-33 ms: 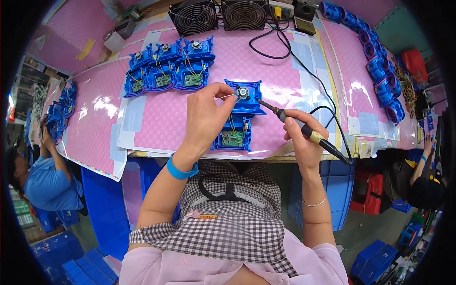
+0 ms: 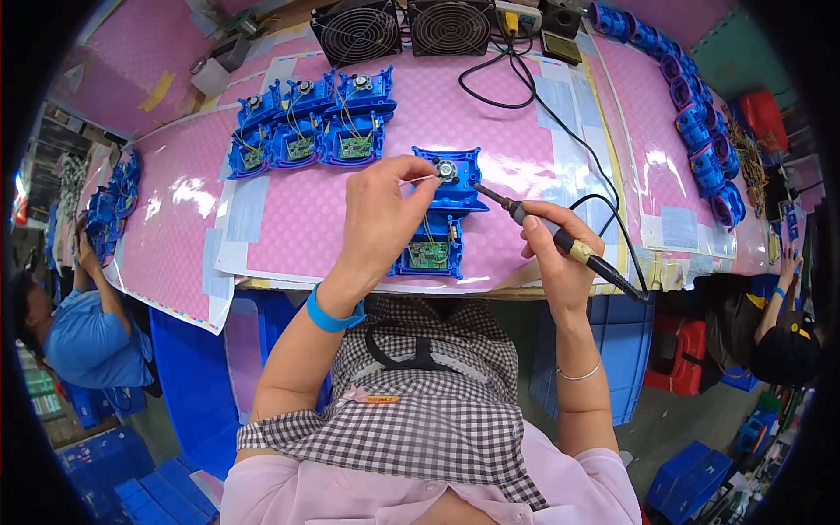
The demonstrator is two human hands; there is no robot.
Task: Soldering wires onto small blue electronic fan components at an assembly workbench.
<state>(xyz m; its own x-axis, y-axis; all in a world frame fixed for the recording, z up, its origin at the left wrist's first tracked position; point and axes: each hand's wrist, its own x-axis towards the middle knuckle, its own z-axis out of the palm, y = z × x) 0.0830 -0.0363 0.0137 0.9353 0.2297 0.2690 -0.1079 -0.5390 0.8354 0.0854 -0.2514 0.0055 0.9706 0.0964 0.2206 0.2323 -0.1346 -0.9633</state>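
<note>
Before me on the pink-covered bench lies a blue plastic housing (image 2: 455, 203), its two halves opened out one beyond the other. A round speaker (image 2: 447, 171) sits in the far half and a green circuit board (image 2: 428, 255) in the near half, with thin wires between them. My left hand (image 2: 382, 213) is closed, pinching a thin pale strand of solder wire (image 2: 418, 180) at the speaker's left edge. Gripped in my right hand (image 2: 563, 254) is a soldering iron (image 2: 544, 226). Its tip points at the far half, just right of the speaker.
Several similar opened housings (image 2: 354, 122) stand at the far left. Two black fans (image 2: 451, 28) line the back. The iron's black cable (image 2: 577, 131) crosses the bench's right side. Blue ring-shaped parts (image 2: 704, 166) form a row far right. Other people work on both sides, one in a blue shirt (image 2: 96, 337).
My left fingers and the blue housing have shifted very slightly. My right hand keeps the same hold on the soldering iron.
</note>
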